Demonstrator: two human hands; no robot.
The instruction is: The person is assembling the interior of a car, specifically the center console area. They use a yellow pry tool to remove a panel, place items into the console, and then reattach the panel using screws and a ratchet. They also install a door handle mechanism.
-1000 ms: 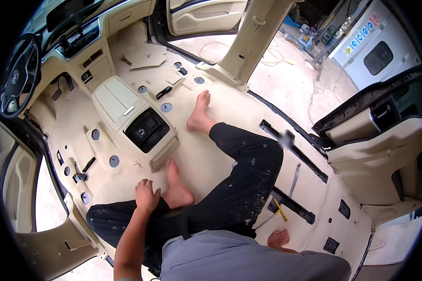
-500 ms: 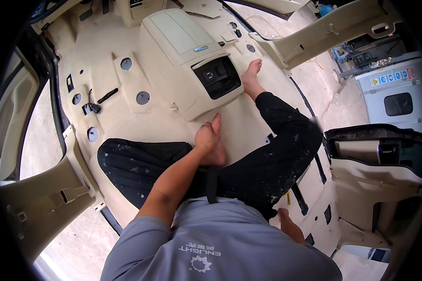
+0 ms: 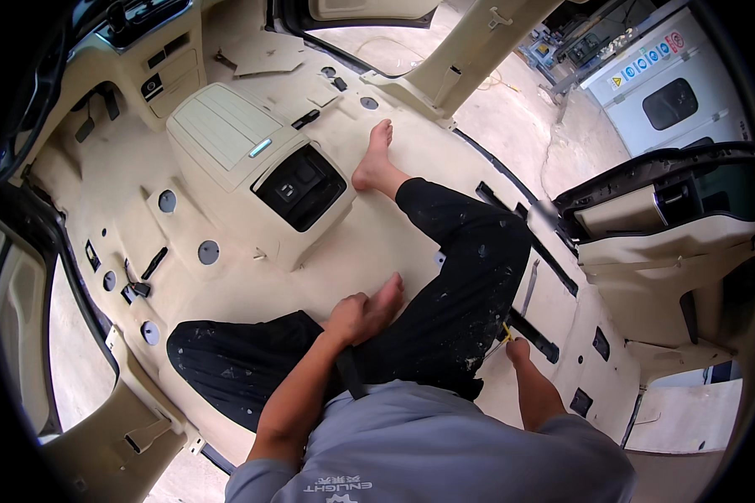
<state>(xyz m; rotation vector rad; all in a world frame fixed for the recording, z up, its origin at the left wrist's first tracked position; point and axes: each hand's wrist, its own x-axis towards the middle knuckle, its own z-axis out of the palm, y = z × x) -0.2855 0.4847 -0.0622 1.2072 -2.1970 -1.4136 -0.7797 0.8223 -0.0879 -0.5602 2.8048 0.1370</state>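
My left hand (image 3: 344, 319) is closed around my bare left foot (image 3: 383, 304), which is folded in front of my lap. Out to the right, my right hand (image 3: 519, 348) is low over the beige floor lining, its fingers too small to make out. A thin yellow piece (image 3: 507, 332) is right at its fingertips; whether the hand grips it I cannot tell. Just beyond, a slim grey metal strip or tool (image 3: 531, 287) lies by my right knee. A black floor slot (image 3: 534, 337) runs close beside the hand.
I sit inside a stripped vehicle cabin. A beige centre console (image 3: 226, 159) with a dark open compartment stands ahead. Round grey floor covers (image 3: 208, 252) and a black connector (image 3: 141, 289) are at left. A trim panel (image 3: 629, 210) rises at right, with a white cabinet (image 3: 671, 92) outside.
The view has swung right, so the console appears farther left. My right arm now shows more fully, its hand closer to the yellow piece. My left hand stays on the foot.
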